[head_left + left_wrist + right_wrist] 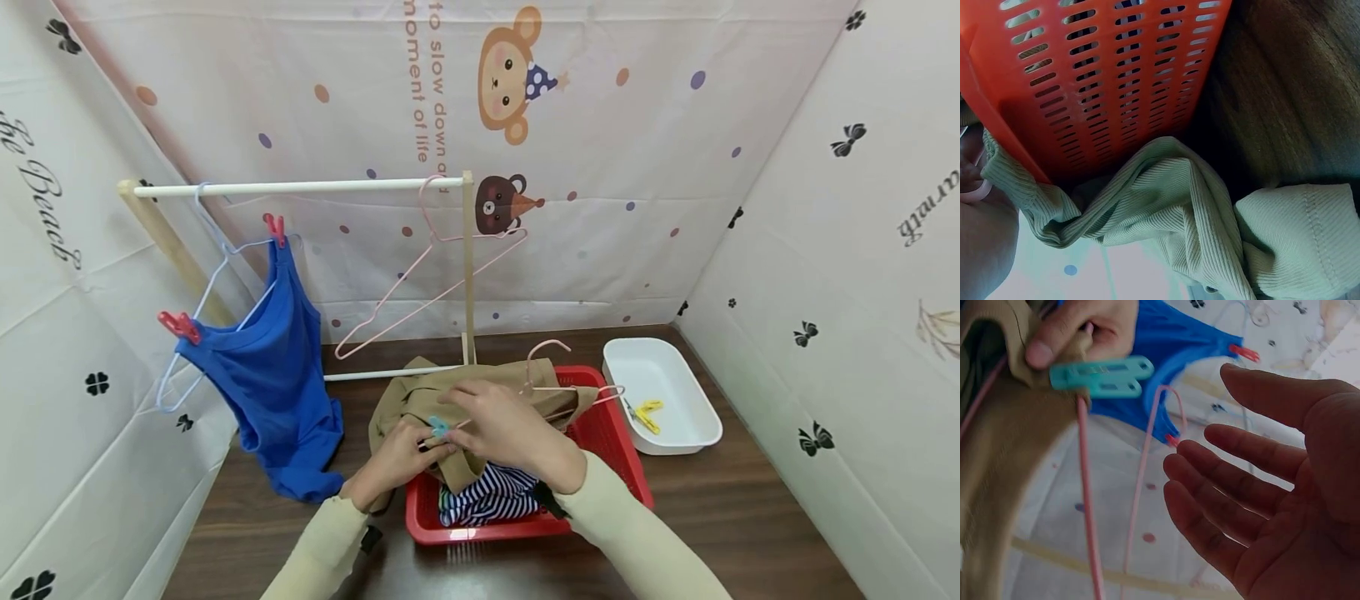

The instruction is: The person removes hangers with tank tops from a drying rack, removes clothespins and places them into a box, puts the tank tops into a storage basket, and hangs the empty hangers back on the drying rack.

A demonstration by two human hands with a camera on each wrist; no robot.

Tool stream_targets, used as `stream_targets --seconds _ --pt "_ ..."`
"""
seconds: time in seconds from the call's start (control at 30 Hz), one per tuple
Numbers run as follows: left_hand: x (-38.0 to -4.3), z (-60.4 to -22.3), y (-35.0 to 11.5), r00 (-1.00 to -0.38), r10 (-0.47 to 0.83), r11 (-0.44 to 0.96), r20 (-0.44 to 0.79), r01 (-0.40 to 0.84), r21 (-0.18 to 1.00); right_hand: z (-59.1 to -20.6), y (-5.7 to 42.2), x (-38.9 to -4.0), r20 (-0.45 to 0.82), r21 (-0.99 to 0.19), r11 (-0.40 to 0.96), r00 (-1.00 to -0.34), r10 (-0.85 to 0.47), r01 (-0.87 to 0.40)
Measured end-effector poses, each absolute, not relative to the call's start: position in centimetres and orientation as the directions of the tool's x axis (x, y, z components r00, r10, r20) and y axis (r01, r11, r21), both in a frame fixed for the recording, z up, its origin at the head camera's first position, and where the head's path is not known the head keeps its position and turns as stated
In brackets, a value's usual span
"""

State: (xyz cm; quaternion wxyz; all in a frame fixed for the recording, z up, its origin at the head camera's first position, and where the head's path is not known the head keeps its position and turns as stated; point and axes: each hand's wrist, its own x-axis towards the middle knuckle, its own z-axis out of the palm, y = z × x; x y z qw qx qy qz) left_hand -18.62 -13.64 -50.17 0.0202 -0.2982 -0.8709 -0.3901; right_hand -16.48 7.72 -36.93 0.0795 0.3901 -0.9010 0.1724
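Note:
A tan ribbed garment (401, 404) is draped over a pink hanger (551, 388), partly above the red basket. A teal clothespin (1100, 376) clips the cloth at the hanger's near-left end. My left hand (408, 454) pinches the fabric right beside that clothespin, thumb on top. Close by, my right hand (506, 421) hovers over the garment; in the right wrist view its fingers are spread, relaxed, and hold nothing. Folds of the tan cloth hang down outside the basket wall in the left wrist view.
The red basket (637, 475) contains a striped garment (495, 496). At right, a white tub (693, 408) holds yellow clothespins (647, 415). Behind, a rack (300, 188) carries another pink hanger (390, 292) and a blue garment (273, 358) clipped with red clothespins (180, 326).

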Motion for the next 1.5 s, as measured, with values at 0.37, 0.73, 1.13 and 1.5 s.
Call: stream_targets --seconds 0.37,0.73,1.13,1.5 --pt "-18.8 -50.5 -13.8 -0.78 0.528 0.501 0.337 0.606 0.618 -39.3 5.4 -17.3 0.23 -0.173 0.623 -0.646 -0.728 -0.763" --pt "-18.8 -50.4 -13.8 -0.792 0.513 0.514 0.331 0.592 0.621 -40.1 4.9 -17.6 0.232 -0.191 0.636 -0.664 -0.711 -0.748" --pt "-18.8 -50.7 -13.7 -0.758 0.538 0.497 0.369 0.639 0.587 -40.4 4.8 -17.9 0.383 -0.238 0.527 -0.577 -0.721 -0.816" --pt "-18.6 -50.5 -13.8 -0.781 0.531 0.49 0.329 0.6 0.633 -37.2 6.3 -16.7 0.527 -0.284 0.559 -0.614 -0.588 -0.779"
